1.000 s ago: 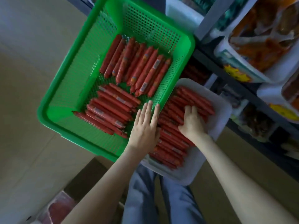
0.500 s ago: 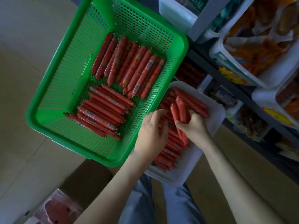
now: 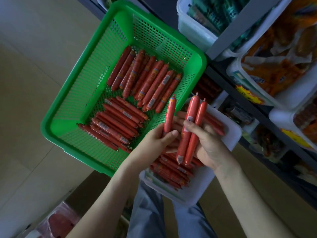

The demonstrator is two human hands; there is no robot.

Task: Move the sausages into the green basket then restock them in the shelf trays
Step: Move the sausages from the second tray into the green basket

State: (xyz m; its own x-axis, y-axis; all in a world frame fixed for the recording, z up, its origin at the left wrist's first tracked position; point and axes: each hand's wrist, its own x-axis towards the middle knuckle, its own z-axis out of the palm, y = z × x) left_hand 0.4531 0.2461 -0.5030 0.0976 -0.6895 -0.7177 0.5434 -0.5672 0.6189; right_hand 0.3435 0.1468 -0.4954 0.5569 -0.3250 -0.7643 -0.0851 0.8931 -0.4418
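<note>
A green perforated basket [image 3: 72, 103] holds two piles of red wrapped sausages [image 3: 145, 79], one at the back and one at the front. To its right a white tray [image 3: 229, 134] holds more red sausages [image 3: 171, 172]. Above the tray, my left hand [image 3: 154, 141] grips a single sausage [image 3: 169, 114] upright. My right hand [image 3: 209, 145] grips two sausages [image 3: 190, 131] side by side, lifted clear of the tray.
Dark shelves on the right carry white tubs of packaged snacks [image 3: 277, 54] and a tub of green packs [image 3: 207, 16]. A cardboard box [image 3: 85, 188] and red packets [image 3: 60, 222] lie on the floor at lower left. My legs [image 3: 163, 212] are below the tray.
Both hands went from resting on the sausages in the tray to lifting some: the right hand raised two, the left took one. The view shifted slightly.
</note>
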